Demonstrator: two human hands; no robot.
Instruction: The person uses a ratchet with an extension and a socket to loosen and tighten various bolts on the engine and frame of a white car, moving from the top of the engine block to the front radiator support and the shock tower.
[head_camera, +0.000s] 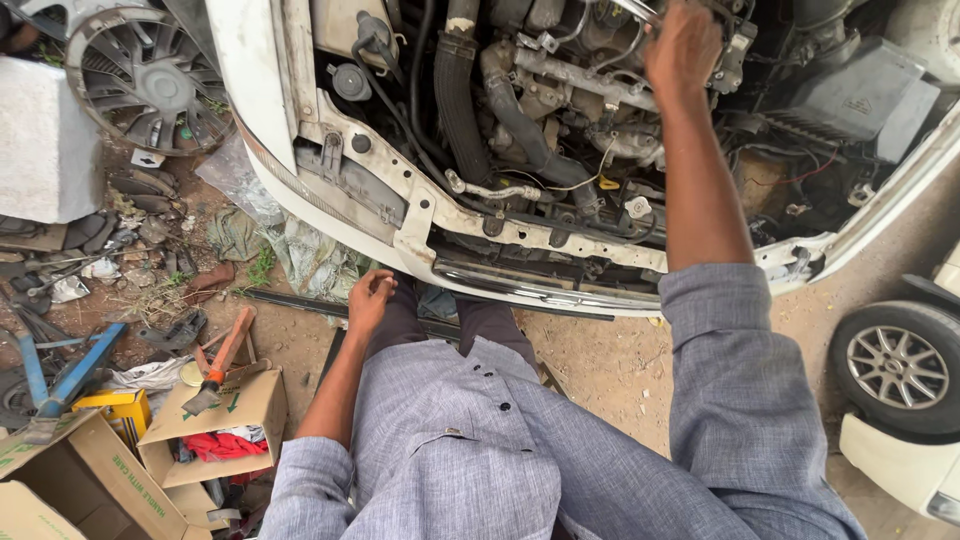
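Clutter on dirt ground at far left: radiator fan (150, 78) lying flat, grey block (42, 140) beside it, blue metal bar (70, 375), yellow box (118, 408), open cardboard boxes (215, 425) with a hammer (222, 362) resting on the rim of one and red cloth (222, 445) inside. Left hand (370, 300) hangs low by the person's thigh, fingers loosely curled, holding nothing visible, just under the car's front crossmember (520, 235). Grey shirt (470, 450) fills bottom centre. Above it, open engine bay (560, 110) of a white car, bumper off, black hoses (460, 100) and metal pipes exposed. Right hand (682, 45) reaches deep into the bay near the top, fist closed around a shiny metal tool (635, 10), only a short bit of the tool shows past the knuckles, kind of tool cannot tell. Right forearm runs straight down from there to the rolled grey sleeve (735, 370). Far right: alloy wheel (897, 367) of another white car, well apart from both hands
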